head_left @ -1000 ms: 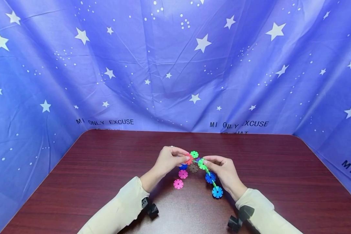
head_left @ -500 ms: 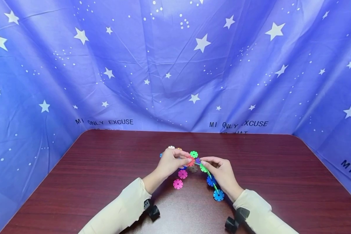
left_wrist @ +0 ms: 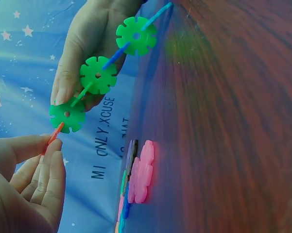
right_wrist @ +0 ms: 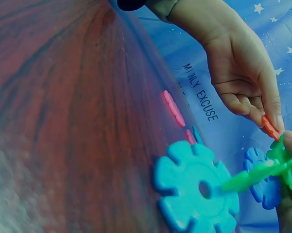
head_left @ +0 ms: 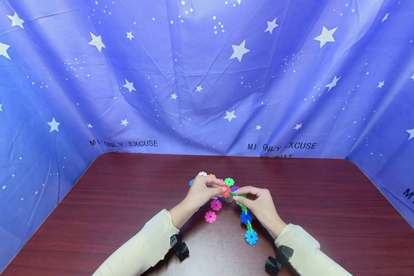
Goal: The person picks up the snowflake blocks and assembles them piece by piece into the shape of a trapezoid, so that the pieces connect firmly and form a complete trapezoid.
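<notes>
My left hand [head_left: 201, 191] pinches a red notched plastic disc [head_left: 225, 191] between thumb and fingers. In the left wrist view this disc stands edge-on, meeting the rim of a green disc [left_wrist: 68, 116]. My right hand [head_left: 263, 205] grips that green disc at the upper end of a chain of interlocked discs. Down the chain come more green discs [left_wrist: 98, 75], a blue disc [head_left: 246, 217] and a light-blue disc [head_left: 251, 237] at its lower end. Neighbouring discs sit crosswise, so some show only their edges. My fingers hide part of the chain's top.
Behind and below the hands, other discs lie on the dark red wooden table [head_left: 141, 180]: two pink discs [head_left: 210, 216], a bright green disc [head_left: 229, 181], a brown disc [head_left: 228, 199] and a white disc [head_left: 202, 174]. A starry blue curtain [head_left: 207, 76] surrounds the table.
The left hand has shifted slightly right and down, uncovering the white disc behind it. The right hand has edged left, and the chain's hanging end has swung down and left.
</notes>
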Demonstrator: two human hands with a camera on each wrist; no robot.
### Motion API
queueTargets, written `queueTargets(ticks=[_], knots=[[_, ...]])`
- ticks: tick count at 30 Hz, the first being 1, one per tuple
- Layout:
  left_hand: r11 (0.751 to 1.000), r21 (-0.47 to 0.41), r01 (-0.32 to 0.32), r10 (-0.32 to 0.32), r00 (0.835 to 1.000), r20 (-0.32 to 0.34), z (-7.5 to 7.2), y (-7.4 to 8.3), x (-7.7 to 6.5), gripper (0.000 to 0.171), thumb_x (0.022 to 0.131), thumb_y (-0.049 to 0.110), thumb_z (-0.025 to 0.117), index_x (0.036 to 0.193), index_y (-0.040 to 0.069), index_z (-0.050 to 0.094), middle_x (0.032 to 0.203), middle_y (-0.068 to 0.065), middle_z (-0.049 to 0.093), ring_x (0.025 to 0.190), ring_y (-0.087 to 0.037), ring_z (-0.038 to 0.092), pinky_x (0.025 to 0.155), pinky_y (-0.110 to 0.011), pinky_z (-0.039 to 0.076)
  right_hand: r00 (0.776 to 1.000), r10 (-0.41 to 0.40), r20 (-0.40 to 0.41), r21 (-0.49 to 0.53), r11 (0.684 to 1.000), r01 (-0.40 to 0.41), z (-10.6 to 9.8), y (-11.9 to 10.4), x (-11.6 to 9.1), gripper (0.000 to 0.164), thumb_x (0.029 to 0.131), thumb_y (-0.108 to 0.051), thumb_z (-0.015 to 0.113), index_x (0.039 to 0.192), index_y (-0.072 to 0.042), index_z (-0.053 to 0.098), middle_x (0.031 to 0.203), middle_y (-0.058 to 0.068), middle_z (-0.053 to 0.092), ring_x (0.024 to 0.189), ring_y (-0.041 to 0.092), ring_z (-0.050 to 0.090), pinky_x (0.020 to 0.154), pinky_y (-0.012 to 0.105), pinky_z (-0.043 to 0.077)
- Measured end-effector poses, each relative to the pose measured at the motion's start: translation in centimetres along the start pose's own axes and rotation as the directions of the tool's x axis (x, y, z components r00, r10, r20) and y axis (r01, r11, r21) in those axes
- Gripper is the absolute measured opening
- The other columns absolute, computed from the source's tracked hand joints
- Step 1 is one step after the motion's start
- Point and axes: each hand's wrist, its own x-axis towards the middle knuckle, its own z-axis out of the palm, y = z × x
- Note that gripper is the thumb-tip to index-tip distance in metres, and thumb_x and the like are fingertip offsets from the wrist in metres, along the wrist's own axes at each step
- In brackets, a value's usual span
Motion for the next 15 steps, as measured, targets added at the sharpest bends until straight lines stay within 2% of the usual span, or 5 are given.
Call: queueTargets(ticks=[4, 9, 12, 15], knots=[[0.999, -0.041, 0.028, -0.027, 1.000, 0.016, 0.0, 0.1, 0.1, 0.019, 0.080, 0.003, 0.073, 0.096, -0.007, 0.071, 0.081, -0.017, 0.071, 0.065, -0.014, 0.068, 0.062, -0.031, 0.057, 0.997, -0.067, -0.024, -0.017, 0.998, 0.066, 0.1, -0.4, 0.1, 0.009, 0.077, -0.006, 0.077, 0.086, -0.004, 0.076, 0.089, 0.010, 0.072, 0.083, 0.006, 0.065, 0.065, 0.021, 0.054], [0.996, -0.061, 0.065, -0.061, 0.996, 0.065, -0.1, 0.4, 0.0, 0.020, 0.081, 0.003, 0.072, 0.096, -0.009, 0.070, 0.080, -0.016, 0.071, 0.065, -0.021, 0.069, 0.064, -0.037, 0.057, 0.990, -0.138, -0.027, -0.040, 0.990, 0.136, 0.1, -2.4, -0.1, 0.007, 0.074, 0.005, 0.075, 0.081, 0.005, 0.074, 0.086, 0.017, 0.071, 0.084, 0.004, 0.065, 0.065, 0.018, 0.053], [0.994, -0.070, 0.082, -0.076, 0.994, 0.083, -0.2, 0.6, -0.2, 0.020, 0.081, 0.005, 0.072, 0.097, -0.008, 0.070, 0.080, -0.013, 0.071, 0.067, -0.025, 0.069, 0.066, -0.040, 0.057, 0.987, -0.155, -0.034, -0.041, 0.987, 0.154, 0.1, -3.4, -0.3, 0.007, 0.073, 0.009, 0.074, 0.080, 0.008, 0.073, 0.084, 0.020, 0.070, 0.082, 0.004, 0.065, 0.066, 0.017, 0.053], [0.991, -0.089, 0.102, -0.095, 0.992, 0.086, -0.1, 0.6, -0.2, 0.022, 0.082, 0.006, 0.072, 0.099, -0.007, 0.070, 0.081, -0.011, 0.071, 0.066, -0.021, 0.069, 0.067, -0.041, 0.057, 0.987, -0.156, -0.044, -0.035, 0.987, 0.155, 0.1, -3.8, -0.4, 0.008, 0.072, 0.010, 0.074, 0.079, 0.009, 0.072, 0.083, 0.020, 0.070, 0.081, 0.004, 0.065, 0.065, 0.018, 0.053]])
